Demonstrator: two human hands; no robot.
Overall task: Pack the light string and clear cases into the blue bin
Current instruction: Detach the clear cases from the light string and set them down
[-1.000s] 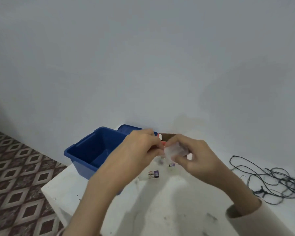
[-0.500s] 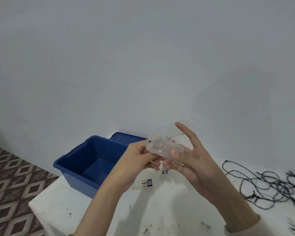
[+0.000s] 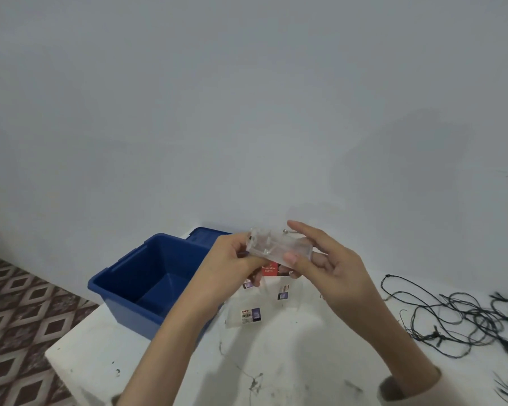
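Mid-frame above worktop (image 3: pixel 291 361) | we hold clear case (image 3: pixel 279 244), left hand (image 3: pixel 229 265) and right hand (image 3: pixel 332 268) grips clamped on it | blue bin (image 3: pixel 159 268) lower-left

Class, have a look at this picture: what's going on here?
A person holds a clear case over a white table, gripped between left hand and right hand. The blue bin stands open at the left, nothing showing inside. More cases lie on the table below, and the dark light string lies tangled at the right.

Light string (image 3: pixel 436 336) cut off at right edge, case labels (image 3: pixel 250 315) illegible
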